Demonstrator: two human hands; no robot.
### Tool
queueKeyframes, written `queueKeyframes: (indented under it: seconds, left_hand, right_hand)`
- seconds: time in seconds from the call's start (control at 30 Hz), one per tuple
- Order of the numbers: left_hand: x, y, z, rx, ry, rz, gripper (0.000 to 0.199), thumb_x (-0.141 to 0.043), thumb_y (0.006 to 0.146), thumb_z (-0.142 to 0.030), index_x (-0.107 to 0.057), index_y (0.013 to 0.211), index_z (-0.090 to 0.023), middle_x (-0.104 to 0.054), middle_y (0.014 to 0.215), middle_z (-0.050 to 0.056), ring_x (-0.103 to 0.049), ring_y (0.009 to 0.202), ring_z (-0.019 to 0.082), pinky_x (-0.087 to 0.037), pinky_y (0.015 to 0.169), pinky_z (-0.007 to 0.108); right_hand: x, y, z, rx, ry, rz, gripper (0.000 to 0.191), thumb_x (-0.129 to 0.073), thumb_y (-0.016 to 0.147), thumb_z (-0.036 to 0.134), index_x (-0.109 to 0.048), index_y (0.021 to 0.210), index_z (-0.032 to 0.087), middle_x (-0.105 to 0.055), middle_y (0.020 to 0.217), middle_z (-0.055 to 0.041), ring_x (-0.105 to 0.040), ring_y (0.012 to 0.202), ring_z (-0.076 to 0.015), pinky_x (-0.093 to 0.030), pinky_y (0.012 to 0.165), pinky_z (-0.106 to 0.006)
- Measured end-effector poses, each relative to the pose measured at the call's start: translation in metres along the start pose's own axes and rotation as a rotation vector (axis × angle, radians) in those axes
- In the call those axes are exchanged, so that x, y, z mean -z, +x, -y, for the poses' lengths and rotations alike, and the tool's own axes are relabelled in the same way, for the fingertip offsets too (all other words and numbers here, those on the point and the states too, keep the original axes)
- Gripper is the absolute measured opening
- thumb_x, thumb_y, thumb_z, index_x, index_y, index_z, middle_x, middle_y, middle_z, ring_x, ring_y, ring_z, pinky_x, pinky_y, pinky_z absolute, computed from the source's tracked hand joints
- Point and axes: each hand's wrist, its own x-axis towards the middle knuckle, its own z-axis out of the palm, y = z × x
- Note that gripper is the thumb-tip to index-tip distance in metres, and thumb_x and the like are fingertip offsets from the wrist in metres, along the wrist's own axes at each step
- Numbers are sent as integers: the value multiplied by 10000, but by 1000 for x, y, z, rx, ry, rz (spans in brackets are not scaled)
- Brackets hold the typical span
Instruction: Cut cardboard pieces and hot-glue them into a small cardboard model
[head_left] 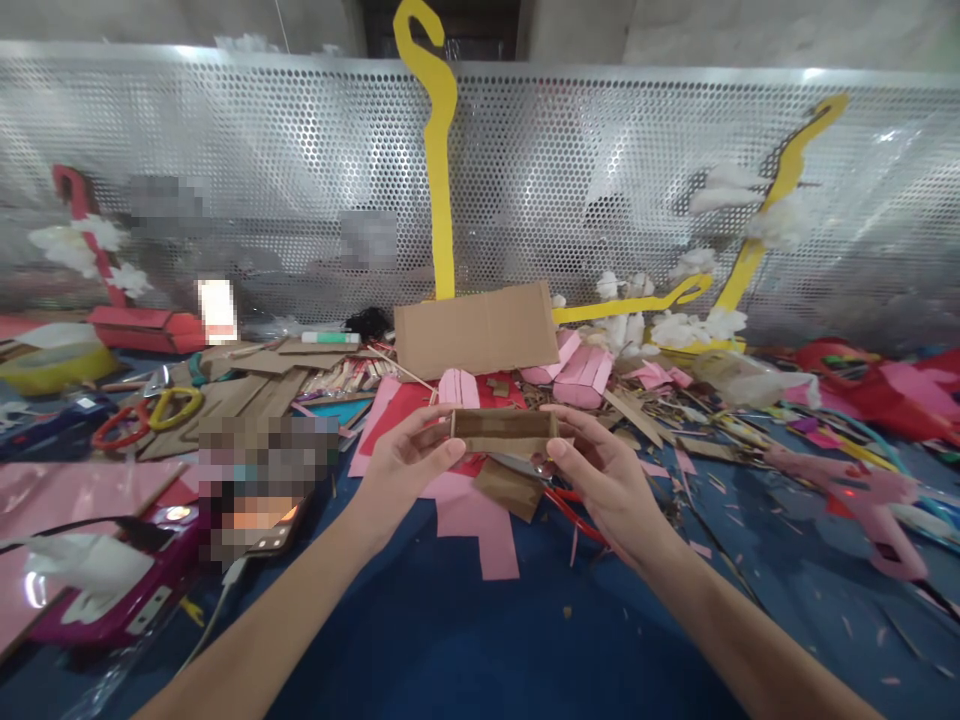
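L fingers (421,424) & R fingers (586,428) round cardbd box (504,432) ends, green/white tube (330,338) beyond, label unreadable

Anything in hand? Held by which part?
Yes: a small brown rectangular cardboard box, open on the side facing the camera, held by its two short ends: left hand at one, right hand at the other.

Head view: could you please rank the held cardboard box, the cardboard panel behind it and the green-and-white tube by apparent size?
1. Cardboard panel
2. Held cardboard box
3. Green-and-white tube
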Motion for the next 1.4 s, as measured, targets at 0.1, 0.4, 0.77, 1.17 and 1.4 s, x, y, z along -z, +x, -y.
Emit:
queueKeyframes:
  seconds: [0.1,0.4,0.77,1.17,1.4]
  left_hand:
    - [0,0,0,2,-2,-5,452,-922,744,-317,-746,1155,-244,-769,1068,43,-708,969,191,-581,882,334]
    - [2,-2,-2,44,11,41,451,-884,792,-353,-709,1190,-234,-748,1102,73,-701,896,198,-559,817,340]
    - [10,-2,-9,531,-226,317,550,-597,907,-694,-761,1060,-192,-733,841,89,-625,667,176,-426,551,269]
    - [16,-12,-12,595,-94,466,491,-765,864,-530,-747,1259,-239,-788,1163,138,-757,987,257,-579,755,308]
    - [0,-14,-5,365,80,400,570,-847,827,-361,-659,1352,-245,-733,1257,119,-719,1110,264,-568,907,372]
  right_hand:
    - [1,0,-1,2,-4,3,412,-804,893,421,-703,1272,296,-762,1165,-47,-713,1029,-200,-600,844,-292]
    - [2,0,-3,-4,-13,-7,407,-807,883,421,-710,1256,290,-753,1142,-42,-706,949,-189,-601,759,-279]
    - [-2,-5,7,-9,-71,148,376,-809,873,402,-734,1215,264,-758,1081,-55,-708,950,-202,-602,861,-335]
    - [-2,-9,9,-85,14,367,363,-740,943,419,-699,1285,304,-730,1143,-52,-698,933,-191,-590,776,-305]
    - [-6,-8,2,-118,54,196,500,-747,933,450,-580,1381,304,-674,1357,-94,-695,1110,-220,-597,853,-328]
